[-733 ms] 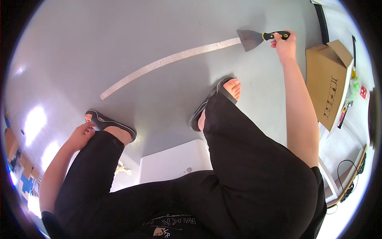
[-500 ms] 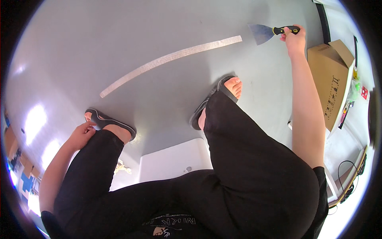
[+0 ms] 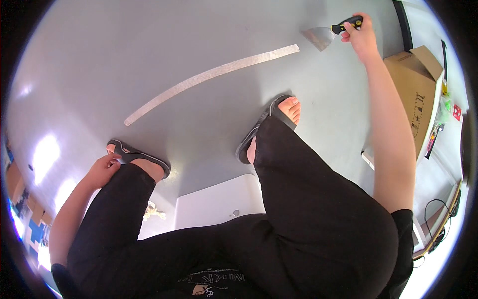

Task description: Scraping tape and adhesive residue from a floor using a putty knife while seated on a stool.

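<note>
My right hand (image 3: 359,37) is closed around the black and yellow handle of a putty knife (image 3: 318,37). Its wide metal blade is tilted, pointing left and down, just beyond the right end of a pale strip of tape (image 3: 209,74). The tape lies on the grey floor and runs from near my left foot toward the far right. Blade and tape look apart. My left hand (image 3: 103,170) rests on my left knee with its fingers loosely bent, nothing visible in it.
Both my feet, in dark sandals (image 3: 137,154), stand on the floor on the near side of the tape. An open cardboard box (image 3: 411,89) is at the right. A white panel (image 3: 219,202) lies between my legs. Boxes and small items line the left edge.
My right hand has moved the putty knife slightly away and to the left, and the blade is tilted more. My left hand has stayed on the knee.
</note>
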The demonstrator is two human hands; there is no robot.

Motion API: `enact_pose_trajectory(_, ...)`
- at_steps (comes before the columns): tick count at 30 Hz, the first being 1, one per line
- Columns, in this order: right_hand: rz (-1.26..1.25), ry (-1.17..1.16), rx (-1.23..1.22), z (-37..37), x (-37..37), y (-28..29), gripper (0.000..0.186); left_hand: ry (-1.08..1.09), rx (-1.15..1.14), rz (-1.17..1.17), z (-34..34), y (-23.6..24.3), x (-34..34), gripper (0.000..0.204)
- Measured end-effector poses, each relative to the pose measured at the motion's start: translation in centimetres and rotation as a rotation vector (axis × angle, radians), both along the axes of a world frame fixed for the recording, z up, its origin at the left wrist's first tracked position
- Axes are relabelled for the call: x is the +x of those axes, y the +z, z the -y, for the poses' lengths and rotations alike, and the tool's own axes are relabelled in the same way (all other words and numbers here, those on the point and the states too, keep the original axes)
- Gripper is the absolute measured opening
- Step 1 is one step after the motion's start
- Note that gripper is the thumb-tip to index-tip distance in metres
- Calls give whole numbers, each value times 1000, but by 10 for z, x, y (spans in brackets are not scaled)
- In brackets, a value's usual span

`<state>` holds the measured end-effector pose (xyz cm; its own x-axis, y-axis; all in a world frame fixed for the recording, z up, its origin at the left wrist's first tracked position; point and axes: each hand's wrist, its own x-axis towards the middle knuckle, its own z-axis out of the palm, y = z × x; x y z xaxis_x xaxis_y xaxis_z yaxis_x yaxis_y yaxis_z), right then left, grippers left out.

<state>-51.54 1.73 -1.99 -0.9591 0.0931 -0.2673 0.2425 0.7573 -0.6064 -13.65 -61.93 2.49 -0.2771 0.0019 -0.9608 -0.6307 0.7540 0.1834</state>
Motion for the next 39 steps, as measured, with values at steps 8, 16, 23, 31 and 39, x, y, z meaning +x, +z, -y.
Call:
enact_pose_trajectory(8, 134, 68, -5, 14, -6, -4, 43, 5, 17, -25, -4, -2, 0, 35)
enact_pose_trajectory(16, 77, -32, -68, 7, 13, -15, 43, -32, -3, 27, -8, 5, -7, 34)
enact_pose_trajectory(23, 73, -122, -76, 1, 8, -19, 44, -9, 3, 10, -12, 3, -12, 35)
enact_pose_trajectory(31, 87, -102, -90, -7, 0, -25, 46, -61, 16, -32, -15, 5, -12, 35)
enact_pose_trajectory(39, -83, -226, -108, -15, -4, -15, 47, -6, 40, -19, -12, 2, -13, 35)
